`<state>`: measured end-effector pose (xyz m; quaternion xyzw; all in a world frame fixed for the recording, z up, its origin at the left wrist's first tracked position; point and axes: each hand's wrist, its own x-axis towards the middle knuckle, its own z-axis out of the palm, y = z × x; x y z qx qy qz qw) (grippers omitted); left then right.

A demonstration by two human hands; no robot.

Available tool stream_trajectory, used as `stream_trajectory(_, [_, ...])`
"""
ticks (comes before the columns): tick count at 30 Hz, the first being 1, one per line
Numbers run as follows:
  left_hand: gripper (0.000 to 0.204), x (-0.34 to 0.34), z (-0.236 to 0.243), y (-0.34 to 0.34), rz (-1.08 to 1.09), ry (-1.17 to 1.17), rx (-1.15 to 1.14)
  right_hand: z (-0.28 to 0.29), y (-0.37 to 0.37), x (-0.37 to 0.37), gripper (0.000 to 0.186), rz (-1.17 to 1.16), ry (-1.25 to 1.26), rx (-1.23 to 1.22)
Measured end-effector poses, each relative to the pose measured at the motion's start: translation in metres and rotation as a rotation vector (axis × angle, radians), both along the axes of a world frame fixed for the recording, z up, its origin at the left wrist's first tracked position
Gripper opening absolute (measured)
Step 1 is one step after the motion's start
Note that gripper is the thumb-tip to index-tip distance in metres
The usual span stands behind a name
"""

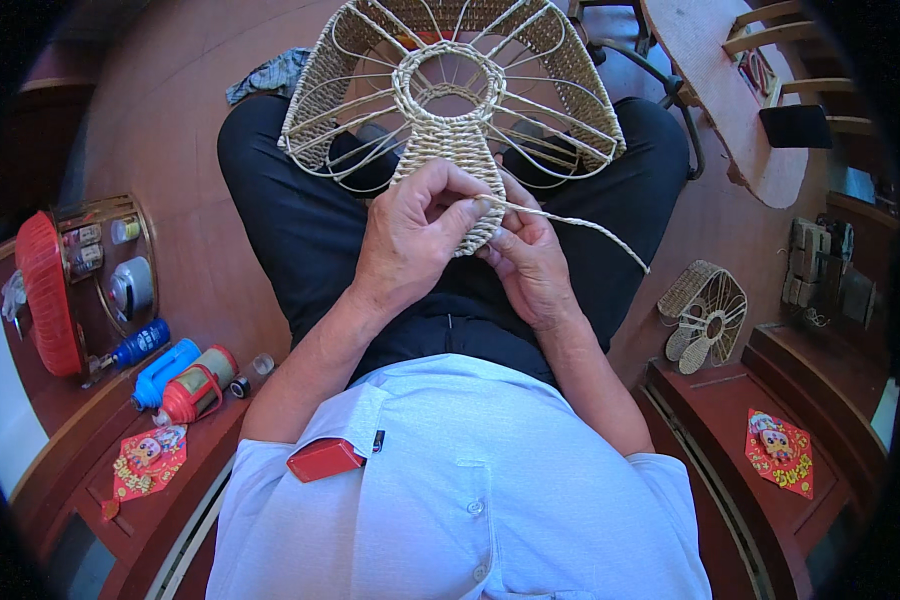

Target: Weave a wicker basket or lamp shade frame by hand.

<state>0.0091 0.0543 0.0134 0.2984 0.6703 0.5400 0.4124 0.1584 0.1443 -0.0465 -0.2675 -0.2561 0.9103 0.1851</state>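
Observation:
A large wicker piece (305, 105) with woven sides, looped wire-like spokes and a central ring rests over my dark-trousered legs. From the ring a tightly woven tongue of straw cord (440, 140) reaches down between my hands. My left hand (420, 225) is closed at that tongue, its thumb and forefinger pinching a pale cord (600, 230) where it meets the weave; the cord's loose end trails to the right. My right hand (530, 260) is closed on the right edge of the woven tongue, lower down, with some fingertips hidden behind it.
A smaller wicker piece (705, 330) lies on the floor at right. An oval board (710, 110) stands upper right beside wooden slats. At left are a low stand with a red cover (50, 295), bottles and thermos flasks (190, 390). A crumpled cloth (270, 75) lies behind my left knee.

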Motion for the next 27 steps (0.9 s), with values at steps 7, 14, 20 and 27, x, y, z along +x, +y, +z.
stream_trajectory(7, [0.011,-0.005,-0.007,0.003,0.01,-0.1,0.034,-0.009,-0.005,-0.003,0.069,-0.109,-0.078,0.132])
stream_trajectory(14, [0.013,-0.006,-0.01,0.003,0.019,-0.161,0.061,-0.007,-0.007,0.002,0.07,-0.108,-0.117,0.233])
stream_trajectory(20, [0.013,-0.005,-0.01,0.003,-0.002,-0.105,0.062,-0.01,-0.007,-0.001,0.071,-0.137,-0.168,0.207])
stream_trajectory(27, [0.022,-0.013,-0.01,0.003,0.046,-0.429,0.146,0.0,0.001,-0.005,0.043,-0.219,-0.17,0.076])
